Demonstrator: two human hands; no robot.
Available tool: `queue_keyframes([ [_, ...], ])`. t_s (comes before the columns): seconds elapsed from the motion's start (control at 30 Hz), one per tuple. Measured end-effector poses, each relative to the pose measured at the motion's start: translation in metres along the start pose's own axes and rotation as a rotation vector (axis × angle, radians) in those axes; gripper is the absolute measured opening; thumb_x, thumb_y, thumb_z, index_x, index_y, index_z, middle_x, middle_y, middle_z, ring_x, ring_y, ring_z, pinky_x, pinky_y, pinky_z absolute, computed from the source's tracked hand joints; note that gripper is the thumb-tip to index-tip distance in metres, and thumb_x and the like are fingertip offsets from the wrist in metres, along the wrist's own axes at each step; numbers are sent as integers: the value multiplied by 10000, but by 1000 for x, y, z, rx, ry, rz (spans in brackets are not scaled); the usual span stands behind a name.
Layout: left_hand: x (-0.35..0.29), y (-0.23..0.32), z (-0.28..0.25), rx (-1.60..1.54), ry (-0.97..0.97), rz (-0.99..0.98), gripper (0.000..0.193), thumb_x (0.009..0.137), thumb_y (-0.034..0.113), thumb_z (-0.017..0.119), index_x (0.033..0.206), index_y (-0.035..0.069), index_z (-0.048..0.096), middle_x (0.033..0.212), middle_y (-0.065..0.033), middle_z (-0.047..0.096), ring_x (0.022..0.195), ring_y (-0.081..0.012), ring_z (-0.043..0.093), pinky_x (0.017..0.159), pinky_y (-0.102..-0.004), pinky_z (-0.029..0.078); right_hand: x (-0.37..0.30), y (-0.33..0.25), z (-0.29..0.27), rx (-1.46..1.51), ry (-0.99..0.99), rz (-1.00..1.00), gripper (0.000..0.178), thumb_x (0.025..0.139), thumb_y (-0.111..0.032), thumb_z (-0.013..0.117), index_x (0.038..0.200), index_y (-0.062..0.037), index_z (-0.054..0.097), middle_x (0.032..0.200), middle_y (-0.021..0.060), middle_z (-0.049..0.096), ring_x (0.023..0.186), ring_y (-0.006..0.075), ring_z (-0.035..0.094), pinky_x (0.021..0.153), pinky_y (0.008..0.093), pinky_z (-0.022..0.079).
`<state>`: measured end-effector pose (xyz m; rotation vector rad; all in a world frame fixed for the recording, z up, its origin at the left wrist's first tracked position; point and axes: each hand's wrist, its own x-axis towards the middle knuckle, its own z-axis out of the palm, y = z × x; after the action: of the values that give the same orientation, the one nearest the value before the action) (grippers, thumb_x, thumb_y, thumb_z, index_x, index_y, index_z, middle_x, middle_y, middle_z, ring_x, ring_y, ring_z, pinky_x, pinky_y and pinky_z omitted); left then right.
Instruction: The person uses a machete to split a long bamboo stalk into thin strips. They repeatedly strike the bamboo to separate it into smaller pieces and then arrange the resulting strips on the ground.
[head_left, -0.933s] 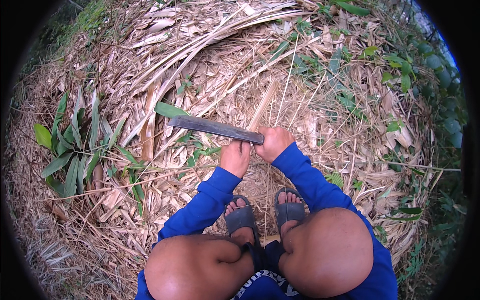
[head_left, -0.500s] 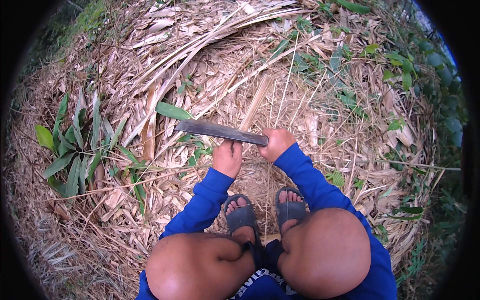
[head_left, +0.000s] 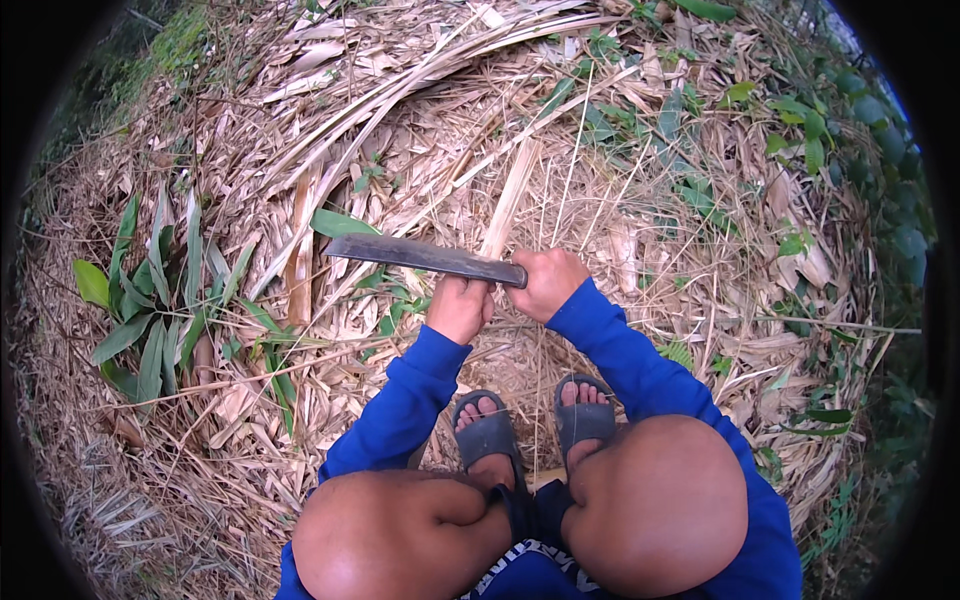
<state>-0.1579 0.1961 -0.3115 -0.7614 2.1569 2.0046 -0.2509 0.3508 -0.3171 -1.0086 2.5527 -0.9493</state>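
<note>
- Right hand (head_left: 548, 285): grip closing fully around the near end of the machete (head_left: 415, 254), fist hiding the handle. Blade lying crosswise, tip pointing left over the littered ground (head_left: 590, 160).
- Left hand (head_left: 460, 308): sitting just below the blade, fingers curling in; grip apparently closing on the near end of the pale strip (head_left: 511, 195), though the blade is covering the exact hold.
- Strip: running out from behind the blade toward the far side of the ground, its top end showing.
- Green leaf (head_left: 343, 223): showing just beside the blade tip; cannot tell whether they are touching.
- Chief worry, judging from here: left fingers are resting very near the blade. A slack right grip, or the strip twisting, could be sending the metal into them.
- Toes are showing bare in the open sandals (head_left: 488, 436), nearer the body than both hands; a dropped machete could be landing there.
- Footing: person is squatting on loose dry litter; a sliding sole could be jolting both arms.
- Strip's far end could be snagging on stalks and wrenching the left hold.
</note>
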Motion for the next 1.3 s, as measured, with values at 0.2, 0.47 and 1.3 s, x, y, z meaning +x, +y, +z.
queue_keyframes([
  [0.2,-1,5,5,-50,-50,10,268,1028,218,434,949,37,615,633,-33,584,454,-52,405,409,-208,299,2,-7,-8,-37,-17,44,272,753,-348,667,832,-87,676,715,207,670,680,387,683,618,495,555],
  [0.47,4,5,1,-9,-106,27,251,1024,135,419,1028,26,644,699,-46,636,497,-48,453,439,-196,347,1,-13,-15,-22,19,-2,240,730,-313,703,739,-80,643,635,201,637,629,399,659,598,483,545],
  [1.3,-4,-4,1,511,251,526,121,854,23,574,943,-17,645,724,-229,633,670,-415,635,609,-445,491,7,-2,20,20,79,54,208,760,-255,659,707,-57,622,634,226,617,643,427,638,618,490,533],
])
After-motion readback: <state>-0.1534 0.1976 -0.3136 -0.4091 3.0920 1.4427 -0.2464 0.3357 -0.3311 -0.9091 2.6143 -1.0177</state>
